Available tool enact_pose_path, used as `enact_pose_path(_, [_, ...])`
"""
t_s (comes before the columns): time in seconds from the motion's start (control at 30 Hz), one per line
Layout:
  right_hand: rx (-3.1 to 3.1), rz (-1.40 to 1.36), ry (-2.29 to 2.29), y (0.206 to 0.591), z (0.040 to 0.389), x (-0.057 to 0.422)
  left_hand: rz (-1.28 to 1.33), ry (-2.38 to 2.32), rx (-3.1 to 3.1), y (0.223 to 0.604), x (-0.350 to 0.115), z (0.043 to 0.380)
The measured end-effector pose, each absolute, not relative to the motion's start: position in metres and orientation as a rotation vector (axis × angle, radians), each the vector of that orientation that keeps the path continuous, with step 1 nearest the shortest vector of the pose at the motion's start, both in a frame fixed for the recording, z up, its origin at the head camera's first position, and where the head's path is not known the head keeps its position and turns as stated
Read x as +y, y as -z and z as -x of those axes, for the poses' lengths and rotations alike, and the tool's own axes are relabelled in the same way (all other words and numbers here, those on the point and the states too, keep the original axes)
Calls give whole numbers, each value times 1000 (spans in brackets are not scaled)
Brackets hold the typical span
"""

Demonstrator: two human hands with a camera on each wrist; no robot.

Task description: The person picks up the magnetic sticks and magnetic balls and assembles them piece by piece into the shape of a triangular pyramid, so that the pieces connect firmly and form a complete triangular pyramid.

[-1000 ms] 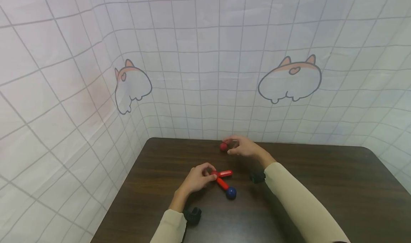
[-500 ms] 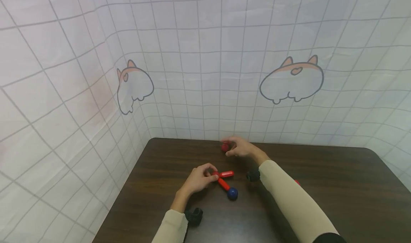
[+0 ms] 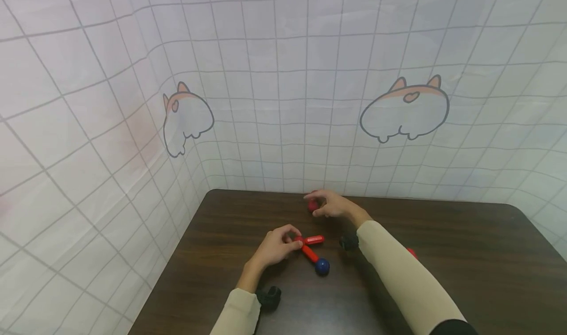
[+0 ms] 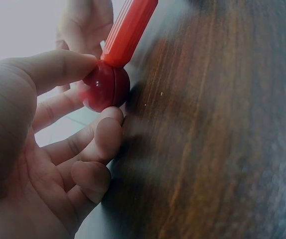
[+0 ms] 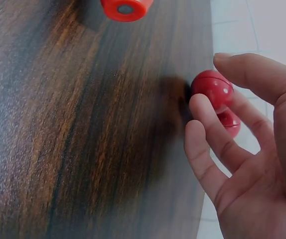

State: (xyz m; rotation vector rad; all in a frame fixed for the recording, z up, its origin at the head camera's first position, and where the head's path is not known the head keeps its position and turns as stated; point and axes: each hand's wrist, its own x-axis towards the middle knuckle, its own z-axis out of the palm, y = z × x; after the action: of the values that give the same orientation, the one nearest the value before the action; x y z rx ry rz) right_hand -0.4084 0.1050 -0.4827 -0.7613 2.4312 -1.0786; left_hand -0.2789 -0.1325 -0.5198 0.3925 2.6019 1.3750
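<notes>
In the head view, my left hand [image 3: 275, 245] pinches a dark red ball [image 4: 104, 87] between thumb and finger, low over the table. Two red rods meet near that ball: one short rod [image 3: 315, 239] points right, the other rod [image 3: 310, 253] runs down to a dark blue ball [image 3: 322, 266]. Farther back, my right hand [image 3: 332, 203] has its fingers loosely bent around a red ball [image 5: 213, 89]. A gap shows between thumb tip and ball in the right wrist view. A second red ball [image 5: 231, 123] sits behind, partly covered by fingers.
Dark wood-grain table [image 3: 460, 236] carries everything; its far edge lies just beyond my right hand. A white gridded curtain [image 3: 283, 128] stands behind and to the left. Part of a red piece [image 3: 412, 252] peeks out past the right sleeve.
My right hand has moved slightly left over the red ball, its fingers now covering more of it. The red piece beyond the right sleeve has come into sight. My left hand keeps its pinch.
</notes>
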Motion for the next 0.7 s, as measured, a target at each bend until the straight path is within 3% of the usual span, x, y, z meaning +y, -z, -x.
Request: enact_pose_path(0.7, [2375,704,992,481,394,118,-389,-1386,2596,518,-132,278])
